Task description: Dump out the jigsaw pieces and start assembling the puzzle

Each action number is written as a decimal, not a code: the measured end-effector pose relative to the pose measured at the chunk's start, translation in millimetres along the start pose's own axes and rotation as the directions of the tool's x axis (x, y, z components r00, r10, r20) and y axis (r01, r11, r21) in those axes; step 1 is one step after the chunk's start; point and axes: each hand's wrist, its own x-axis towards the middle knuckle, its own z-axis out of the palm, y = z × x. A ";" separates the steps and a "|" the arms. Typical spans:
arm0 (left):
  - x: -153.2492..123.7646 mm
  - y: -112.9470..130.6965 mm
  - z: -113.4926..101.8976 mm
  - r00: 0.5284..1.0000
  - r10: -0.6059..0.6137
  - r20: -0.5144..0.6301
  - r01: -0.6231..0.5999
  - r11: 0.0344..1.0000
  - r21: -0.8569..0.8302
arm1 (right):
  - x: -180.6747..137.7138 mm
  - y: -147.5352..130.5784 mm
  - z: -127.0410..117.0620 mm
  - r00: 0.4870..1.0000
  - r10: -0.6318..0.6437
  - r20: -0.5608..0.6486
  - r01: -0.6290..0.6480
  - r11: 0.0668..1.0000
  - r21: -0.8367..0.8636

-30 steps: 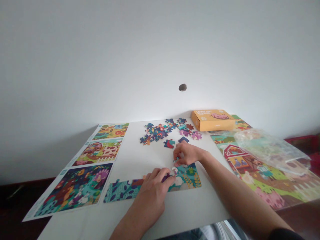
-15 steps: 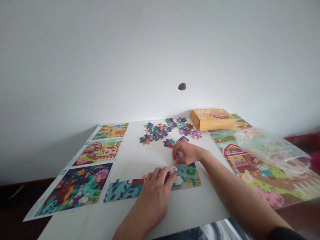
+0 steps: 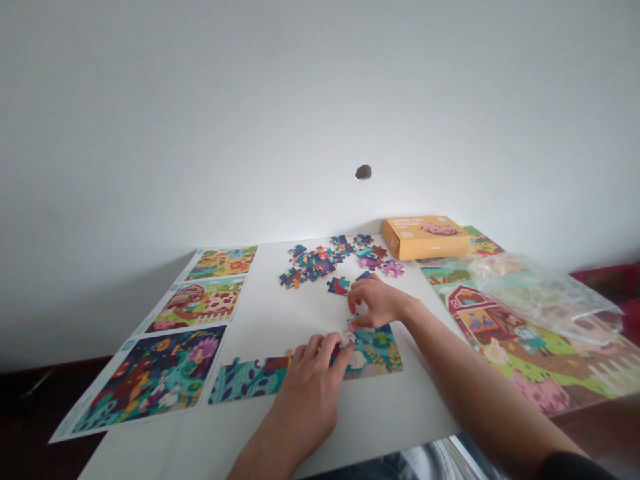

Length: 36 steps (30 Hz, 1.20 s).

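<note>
A partly joined jigsaw puzzle (image 3: pixel 250 379) lies along the near part of the white table, its right end two rows deep. My left hand (image 3: pixel 313 377) rests over its middle, thumb and forefinger closed about a puzzle piece (image 3: pixel 349 338) showing white and purple. Just beyond, my right hand (image 3: pixel 375 303) is curled, its thumb and fingertips pressed at the upper left corner of the joined right part (image 3: pixel 383 347). My fingers partly cover the spot where they meet the pieces. Past the right hand lie a loose red-and-teal piece (image 3: pixel 339 286) and a dark blue piece (image 3: pixel 364 275).
Several loose puzzle pieces (image 3: pixel 317 262) are heaped toward the wall. A yellow puzzle box (image 3: pixel 425 239) stands at the back right. Clear plastic bag (image 3: pixel 545 293) covers part of a farm picture sheet (image 3: pixel 530 363). At left lies a sheet with three pictures (image 3: pixel 150 380).
Both hands stay at the same spot on the puzzle. The right hand's fingers have shifted very slightly; the pieces look unchanged.
</note>
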 end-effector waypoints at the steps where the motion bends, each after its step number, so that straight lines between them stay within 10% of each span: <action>1: -0.2 0.2 0.0 1.000 0.001 -0.002 -0.001 1.000 -0.001 | -0.3 -1.4 -0.5 1.000 0.000 -0.003 0.000 1.000 -0.005; 26: 6.4 -12.7 4.3 0.958 -0.272 -0.093 0.260 0.958 -0.123 | 4.3 4.1 8.8 0.993 0.008 -0.114 0.009 0.988 0.154; 36: -4.9 39.8 18.2 0.987 -0.115 -0.111 0.115 0.993 -0.005 | 11.1 6.3 17.8 0.977 0.122 -0.173 -0.065 0.952 0.300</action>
